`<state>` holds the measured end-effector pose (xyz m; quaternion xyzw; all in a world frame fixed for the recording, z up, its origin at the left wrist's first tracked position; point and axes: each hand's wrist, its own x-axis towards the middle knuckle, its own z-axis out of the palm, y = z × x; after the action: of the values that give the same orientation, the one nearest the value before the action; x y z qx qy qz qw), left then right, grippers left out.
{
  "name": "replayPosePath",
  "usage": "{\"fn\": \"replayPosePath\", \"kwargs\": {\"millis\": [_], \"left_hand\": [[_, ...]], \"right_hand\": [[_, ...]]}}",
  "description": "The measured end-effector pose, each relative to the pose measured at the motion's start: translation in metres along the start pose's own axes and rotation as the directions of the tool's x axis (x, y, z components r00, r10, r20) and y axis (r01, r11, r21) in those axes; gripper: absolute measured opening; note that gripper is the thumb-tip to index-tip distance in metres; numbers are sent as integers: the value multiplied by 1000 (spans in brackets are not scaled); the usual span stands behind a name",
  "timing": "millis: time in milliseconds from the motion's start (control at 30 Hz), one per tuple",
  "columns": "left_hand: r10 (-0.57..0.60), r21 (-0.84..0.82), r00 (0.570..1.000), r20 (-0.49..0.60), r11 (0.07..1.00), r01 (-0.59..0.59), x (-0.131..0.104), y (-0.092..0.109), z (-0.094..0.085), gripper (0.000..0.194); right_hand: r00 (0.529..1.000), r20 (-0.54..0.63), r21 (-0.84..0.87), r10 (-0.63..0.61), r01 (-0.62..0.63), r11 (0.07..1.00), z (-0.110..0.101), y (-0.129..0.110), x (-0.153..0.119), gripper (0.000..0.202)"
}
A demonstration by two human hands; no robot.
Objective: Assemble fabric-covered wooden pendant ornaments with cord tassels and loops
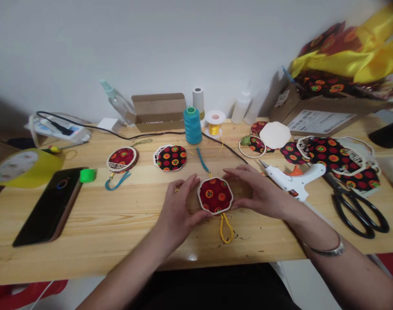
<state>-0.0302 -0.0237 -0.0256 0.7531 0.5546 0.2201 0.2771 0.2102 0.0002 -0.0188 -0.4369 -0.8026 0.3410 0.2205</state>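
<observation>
A fabric-covered pendant, dark red with flower prints and a pale scalloped rim, is between my two hands. A yellow braided loop hangs from its near edge, and a teal cord runs from its far edge. My left hand grips the pendant's left side, thumb at the lower rim and fingers by the upper left. On the opposite side, my right hand has its fingers spread, with the thumb close to the right rim; whether it touches, I cannot tell.
A white glue gun and black-handled scissors lie at right, near patterned fabric pieces. Behind stand a teal thread cone and a yellow cord spool. A phone and yellow tape roll are left.
</observation>
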Motion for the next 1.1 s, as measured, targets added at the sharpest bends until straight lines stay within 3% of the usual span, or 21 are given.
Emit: {"fn": "replayPosePath", "kwargs": {"millis": [500, 1100], "left_hand": [[67, 118, 997, -26, 991, -63, 1, -2, 2, 77], [95, 137, 994, -54, 987, -87, 1, -3, 5, 76]], "right_hand": [[999, 42, -55, -19, 21, 998, -7, -3, -2, 72], [999, 45, 47, -14, 12, 999, -6, -1, -5, 75]]}}
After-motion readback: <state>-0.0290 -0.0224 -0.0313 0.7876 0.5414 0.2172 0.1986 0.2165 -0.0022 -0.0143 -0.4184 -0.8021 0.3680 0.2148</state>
